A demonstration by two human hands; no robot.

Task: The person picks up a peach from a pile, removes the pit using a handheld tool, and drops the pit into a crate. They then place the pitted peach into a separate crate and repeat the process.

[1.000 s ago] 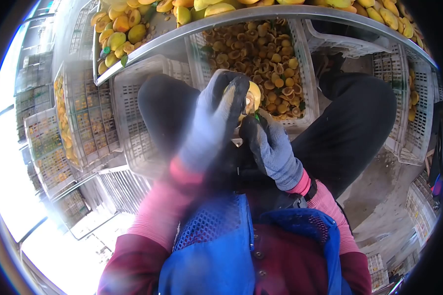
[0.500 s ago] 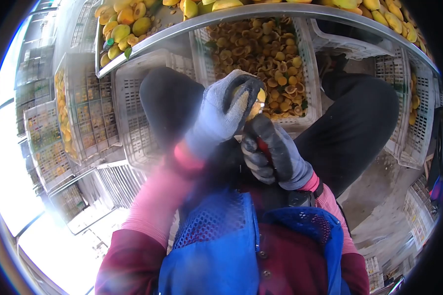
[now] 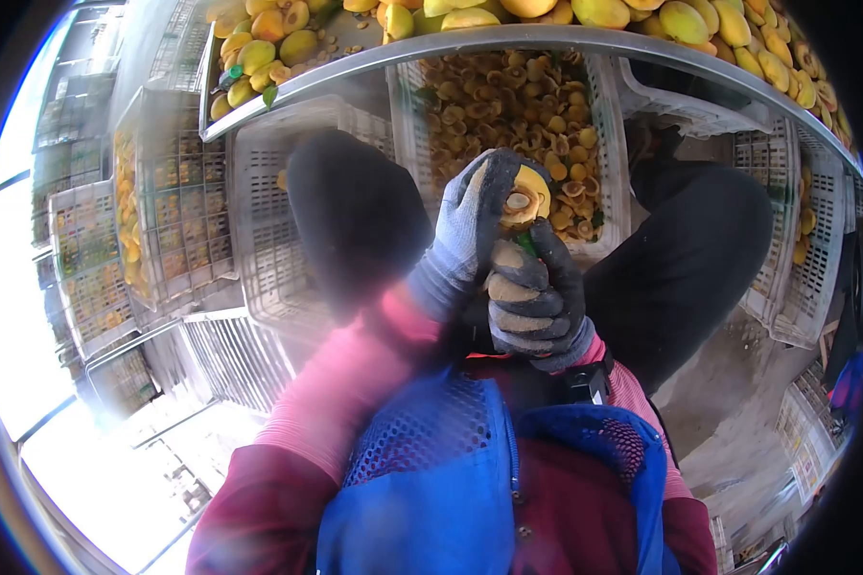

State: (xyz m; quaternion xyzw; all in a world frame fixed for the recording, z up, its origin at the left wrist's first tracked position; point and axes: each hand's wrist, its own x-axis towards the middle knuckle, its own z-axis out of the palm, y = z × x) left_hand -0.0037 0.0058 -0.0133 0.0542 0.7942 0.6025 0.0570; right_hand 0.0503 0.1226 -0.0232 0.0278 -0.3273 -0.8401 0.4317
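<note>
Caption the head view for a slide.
Gloved left hand holds a cut yellow fruit; gloved right hand grips something green.

The left hand and right hand wear blue-grey knit gloves with black-coated fingers. Pink striped sleeves meet a maroon buttoned shirt under a blue vest with mesh panels. Trousers are black; a dark wristband marks the right arm.

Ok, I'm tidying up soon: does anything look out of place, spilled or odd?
Only a small thing: a green leaf pokes over the rim of the fruit tray, near its left end, odd among yellow fruit. The cut fruit in the left hand looks normal.
</note>
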